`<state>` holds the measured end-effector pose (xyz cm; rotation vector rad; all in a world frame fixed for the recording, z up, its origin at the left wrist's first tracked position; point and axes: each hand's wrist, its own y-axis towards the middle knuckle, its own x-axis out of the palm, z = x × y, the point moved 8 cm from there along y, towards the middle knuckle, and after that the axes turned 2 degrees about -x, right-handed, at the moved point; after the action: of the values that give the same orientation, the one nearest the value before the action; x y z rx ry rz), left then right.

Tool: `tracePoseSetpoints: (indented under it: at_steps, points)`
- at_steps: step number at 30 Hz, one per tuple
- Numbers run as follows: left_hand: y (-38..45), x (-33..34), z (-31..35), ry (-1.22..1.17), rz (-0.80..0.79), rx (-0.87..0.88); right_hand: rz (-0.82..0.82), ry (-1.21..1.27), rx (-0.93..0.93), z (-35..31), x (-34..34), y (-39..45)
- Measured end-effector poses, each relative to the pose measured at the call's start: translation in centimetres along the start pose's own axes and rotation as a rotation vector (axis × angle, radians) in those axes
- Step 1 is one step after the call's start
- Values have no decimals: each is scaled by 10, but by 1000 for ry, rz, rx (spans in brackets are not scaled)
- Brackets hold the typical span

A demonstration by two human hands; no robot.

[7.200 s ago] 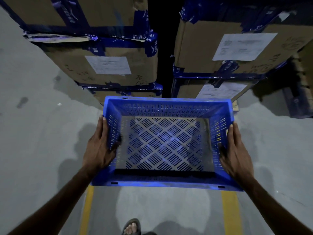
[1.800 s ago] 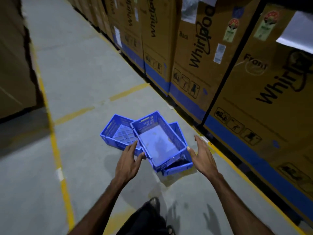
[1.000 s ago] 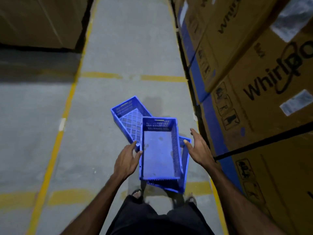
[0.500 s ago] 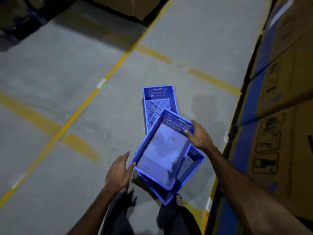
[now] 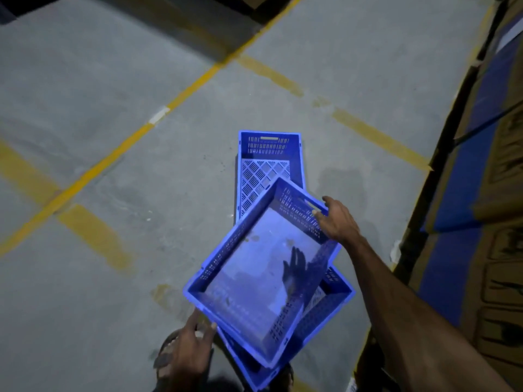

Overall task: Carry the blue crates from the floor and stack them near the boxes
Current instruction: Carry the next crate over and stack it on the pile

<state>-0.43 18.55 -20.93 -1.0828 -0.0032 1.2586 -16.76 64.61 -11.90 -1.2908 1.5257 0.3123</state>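
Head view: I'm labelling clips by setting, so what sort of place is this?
Most likely a warehouse aisle: a bare concrete floor painted with yellow lane lines, large stacked cardboard cartons along the right side, and blue plastic crates being handled on the floor.

Floor (image 5: pixel 85 66) was grey concrete, smooth, faintly stained. Yellow line (image 5: pixel 119 149) ran diagonally from lower left to top centre, with short white patch (image 5: pixel 159 114) on it. Broken yellow dashes (image 5: pixel 379 138) crossed it toward right. Another worn yellow mark (image 5: pixel 94 236) lay at left. Dark stain (image 5: pixel 339 179) sat on concrete right of centre. Tall brown cartons with blue bands (image 5: pixel 464 193) lined right edge. Light was dim; top edge lay in shadow.
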Motion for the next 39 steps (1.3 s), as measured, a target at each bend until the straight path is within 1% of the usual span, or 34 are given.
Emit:
tracePoseSetpoints:
  at_steps: [3, 5, 7, 10, 11, 14, 16, 18, 21, 23, 26, 28, 31, 36, 39]
  points:
    - [18, 12, -5, 25, 73, -1, 4, -20, -17, 8, 25, 40]
    - [28, 23, -3, -56, 103, 7, 0, -45, -20, 15, 39, 64]
    - [32, 32, 0, -120, 126, 56, -10, -74, -24, 22, 53, 83]
    - [42, 44, -8, -124, 201, 78, -9, -112, -39, 30, 65, 103]
    - [44, 49, -12, -141, 217, 75, -10, -118, -45, 32, 67, 108]
    - [46, 55, -17, -189, 337, 100, -19, -123, -66, 38, 75, 121]
    - [46, 58, -14, -262, 382, 101, -21, -118, -69, 45, 78, 128]
    - [43, 58, -13, -359, 424, 64, -18, -110, -60, 52, 80, 133]
    - [48, 61, -23, -447, 488, -83, -17, -77, -54, 61, 81, 137]
    - [53, 68, -33, -486, 502, -131, -29, -73, -49, 66, 81, 139]
    - [53, 76, -30, -436, 521, -161, -51, -102, -47, 75, 84, 144]
    - [52, 82, -23, -455, 513, -171, -44, -115, -49, 81, 85, 147]
    - [54, 92, -19, -583, 479, -150, -32, -103, -47, 88, 86, 150]
    - [56, 90, -18, -586, 495, -113, -10, -53, -53, 88, 83, 147]
    - [54, 82, -11, -609, 506, -74, 3, -31, -25, 93, 78, 137]
